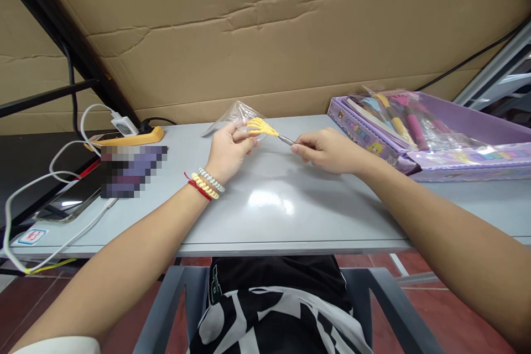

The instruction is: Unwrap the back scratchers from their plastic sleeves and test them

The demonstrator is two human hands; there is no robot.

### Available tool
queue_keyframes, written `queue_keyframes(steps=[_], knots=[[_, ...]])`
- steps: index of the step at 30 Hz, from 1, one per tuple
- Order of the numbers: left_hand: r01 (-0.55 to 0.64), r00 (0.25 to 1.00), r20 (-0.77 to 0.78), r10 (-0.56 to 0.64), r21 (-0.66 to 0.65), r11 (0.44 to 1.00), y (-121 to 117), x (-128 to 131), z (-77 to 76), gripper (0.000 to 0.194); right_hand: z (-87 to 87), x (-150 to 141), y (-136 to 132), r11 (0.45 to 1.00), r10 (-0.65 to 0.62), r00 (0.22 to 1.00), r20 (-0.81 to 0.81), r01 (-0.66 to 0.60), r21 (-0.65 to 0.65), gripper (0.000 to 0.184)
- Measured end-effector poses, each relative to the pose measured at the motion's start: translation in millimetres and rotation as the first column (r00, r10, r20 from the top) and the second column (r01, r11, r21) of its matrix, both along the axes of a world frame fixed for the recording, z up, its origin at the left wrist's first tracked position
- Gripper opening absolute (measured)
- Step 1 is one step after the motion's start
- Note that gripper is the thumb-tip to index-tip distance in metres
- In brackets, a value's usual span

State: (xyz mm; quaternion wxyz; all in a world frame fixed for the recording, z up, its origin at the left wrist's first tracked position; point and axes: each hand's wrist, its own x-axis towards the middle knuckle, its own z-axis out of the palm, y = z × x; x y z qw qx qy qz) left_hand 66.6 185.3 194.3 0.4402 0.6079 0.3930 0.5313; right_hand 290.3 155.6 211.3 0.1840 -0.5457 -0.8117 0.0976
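Note:
A back scratcher [264, 126] with a yellow hand-shaped head and a thin metal rod is held above the table between my two hands. My right hand [326, 149] is closed around its handle end, which the fingers hide. At the head's yellow finger tips, my left hand [232, 146] is closed, with thumb and fingers together on them. A clear plastic bag [234, 114] lies just behind my left hand; whether the fingers touch it too, I cannot tell.
On the right stands a purple box [489, 116] with several wrapped back scratchers [409, 121]. A phone [70, 199], white cables [87, 227] and a yellow power strip [149, 136] lie at the left. Cardboard [257, 55] rises behind the grey table [307, 221].

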Motion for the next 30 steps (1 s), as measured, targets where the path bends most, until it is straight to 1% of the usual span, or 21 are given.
queue_keyframes(steps=[3,6,12,15,19,26,30], knots=[[-0.022,1.0,-0.021,0.022,0.023,0.999,-1.9,0.8,1.1,0.042,0.3,-0.8,-0.3,1.0,-0.024,1.0,0.0,0.024,0.012,0.034],[0.008,0.999,-0.044,-0.008,0.005,1.0,-3.1,1.0,1.3,0.041,-0.7,-1.6,-0.1,0.999,-0.026,1.0,-0.001,0.026,0.033,0.033],[0.059,0.997,-0.042,-0.059,-0.014,0.998,-2.9,0.6,-2.3,0.034,-2.7,-5.5,-1.6,0.995,0.013,1.0,-0.024,-0.01,0.094,0.032],[0.085,0.994,-0.068,-0.086,-0.027,0.996,-5.0,1.5,-2.0,0.03,-2.3,-8.4,-3.5,0.996,0.014,0.999,-0.042,-0.01,0.087,0.033],[0.108,0.99,-0.089,-0.112,-0.048,0.993,-8.0,2.8,-0.2,0.034,-2.4,-13.6,-6.2,0.997,0.01,0.997,-0.077,-0.004,0.08,0.036],[0.149,0.977,-0.147,-0.154,-0.04,0.988,-8.9,4.9,-1.7,0.031,-1.4,-27.0,-12.5,0.997,-0.006,0.985,-0.175,0.019,0.073,0.034],[0.239,0.945,-0.215,-0.246,-0.06,0.969,-9.9,5.3,-3.3,0.035,1.2,-31.4,-16.1,0.999,-0.029,0.973,-0.229,0.036,0.026,0.035]])
